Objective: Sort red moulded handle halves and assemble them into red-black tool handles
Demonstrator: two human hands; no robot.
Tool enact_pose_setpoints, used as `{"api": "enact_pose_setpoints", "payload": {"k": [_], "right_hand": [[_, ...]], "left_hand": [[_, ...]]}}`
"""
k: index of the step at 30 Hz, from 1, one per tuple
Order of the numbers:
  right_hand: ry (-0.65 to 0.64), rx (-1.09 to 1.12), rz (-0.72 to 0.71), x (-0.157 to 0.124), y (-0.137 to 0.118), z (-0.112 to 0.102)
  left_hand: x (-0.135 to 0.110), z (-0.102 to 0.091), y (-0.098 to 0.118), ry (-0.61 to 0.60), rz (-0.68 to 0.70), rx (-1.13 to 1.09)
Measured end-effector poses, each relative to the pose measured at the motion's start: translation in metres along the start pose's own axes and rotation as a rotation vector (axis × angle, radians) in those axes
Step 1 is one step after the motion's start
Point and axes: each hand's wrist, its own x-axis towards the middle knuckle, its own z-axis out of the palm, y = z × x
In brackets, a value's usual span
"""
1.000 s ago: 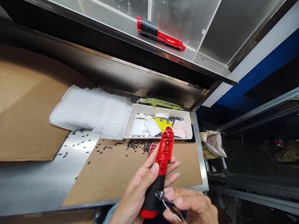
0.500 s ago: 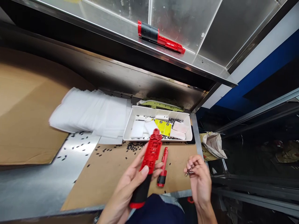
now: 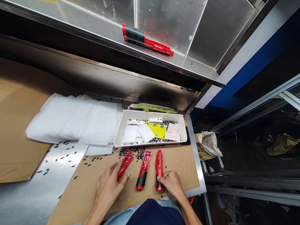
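White plastic: that's the tray, nr the bench's far R corner. In it are white pads, pink pads, a yellow sheet w/ black print, a small white block, a pen at the L end & black bits, thickest toward the tray's far R corner. More bits lie on the card just in front. Past the bench's R edge a paper bag gapes; can't make out its contents.

On the card, toward the bench's front edge, 3 red parts lie side by side, not touching. L part slants, ribbed inside up, lower end hidden by the L hand. Mid part, also ribbed side up, has a black lower end w/ red tip. R part shows a smooth red back, black lower down, red tip.

R hand pinches R part's lower end. L hand: thumb & fingers spread around L part; can't tell if touching.
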Motion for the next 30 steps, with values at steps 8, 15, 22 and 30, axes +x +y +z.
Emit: {"api": "enact_pose_setpoints", "payload": {"k": [8, 15, 22, 30], "right_hand": [[-0.464, 0.427, -0.210, -0.047, -0.042, -0.047], [0.078, 0.733, -0.364, -0.064, -0.072, -0.058], [0.118, 0.582, -0.521, -0.088, -0.075, -0.054], [0.147, 0.713, -0.436, -0.085, -0.089, -0.041]], "left_hand": [[-0.031, -0.003, 0.081, -0.440, -0.187, -0.800], [-0.040, -0.014, 0.121, -0.270, -0.290, -1.240], [-0.048, -0.021, 0.130, -0.113, -0.313, -1.435], [-0.058, -0.012, 0.135, -0.161, -0.362, -1.418]]}}
